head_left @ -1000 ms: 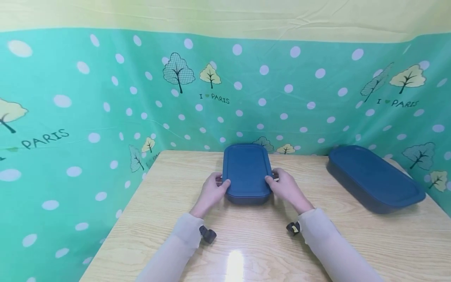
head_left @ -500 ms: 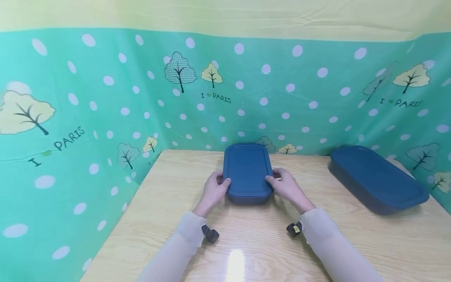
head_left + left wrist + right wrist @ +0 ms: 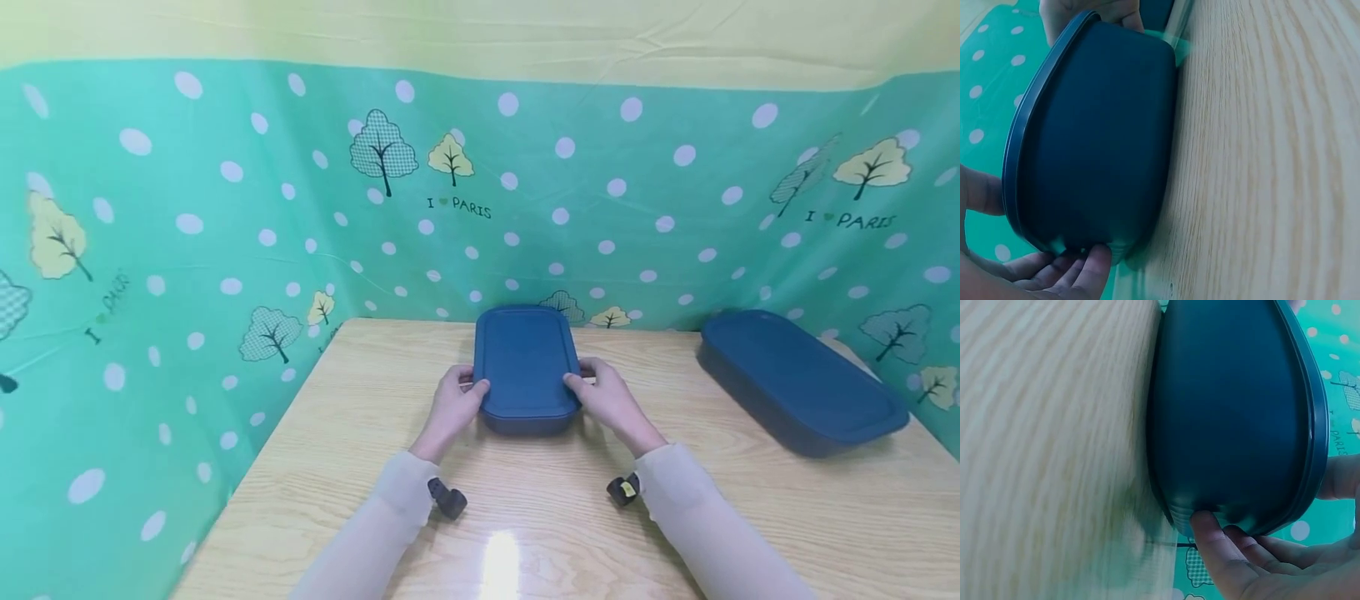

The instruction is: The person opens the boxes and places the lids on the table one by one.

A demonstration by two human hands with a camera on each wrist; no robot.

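Note:
A dark blue lidded container sits near the back middle of the wooden table. My left hand grips its left side, thumb on the lid's edge and fingers against the side wall. On the opposite side my right hand holds it the same way. Both wrist views show the container's wall resting on the tabletop, with the fingertips pressed to the side below the rim. The container's underside is hidden.
A longer dark blue lidded container stands at an angle on the right of the table. Green dotted cloth with printed trees hangs behind and at both sides. Each wrist wears a small black device.
Both hands keep their hold and the container stays in place. The head view shifts very slightly, and the cloth on the left ripples.

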